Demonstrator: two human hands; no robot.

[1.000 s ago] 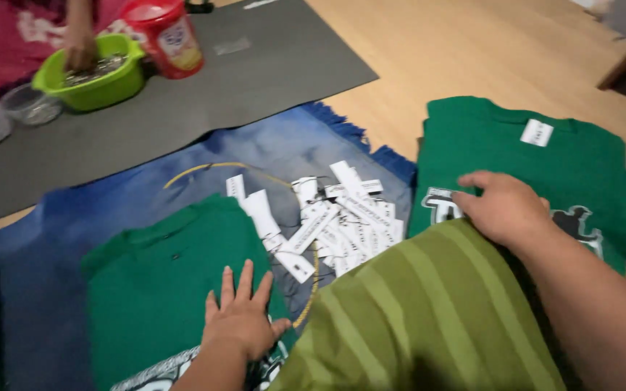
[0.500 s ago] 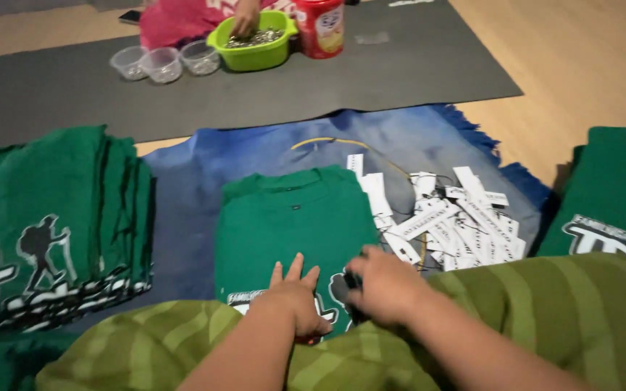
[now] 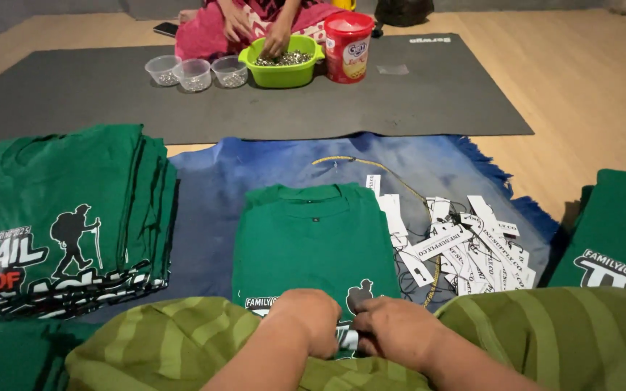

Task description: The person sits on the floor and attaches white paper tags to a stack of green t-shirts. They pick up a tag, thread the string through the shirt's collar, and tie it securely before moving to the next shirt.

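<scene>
A folded green T-shirt (image 3: 313,235) with a white and black print lies on a blue cloth (image 3: 255,166) straight in front of me. My left hand (image 3: 306,321) and my right hand (image 3: 393,331) rest side by side on its near edge, fingers curled down onto the fabric. Whether they pinch the shirt or a tag is hidden by the knuckles. A heap of white paper hang tags (image 3: 461,246) with black strings lies just right of the shirt. My knees, in green striped cloth (image 3: 552,333), frame the bottom of the view.
A tall stack of folded green shirts (image 3: 59,217) sits at left; another green shirt pile (image 3: 617,232) at right. Beyond, on a grey mat (image 3: 436,101), another person's hands dig in a green bowl (image 3: 284,69), beside three clear cups (image 3: 193,72) and a red tub (image 3: 347,45).
My view has tilted up and settled. Both hands have drawn together on the near edge of the middle shirt, and the left hand's fingers went from spread to curled.
</scene>
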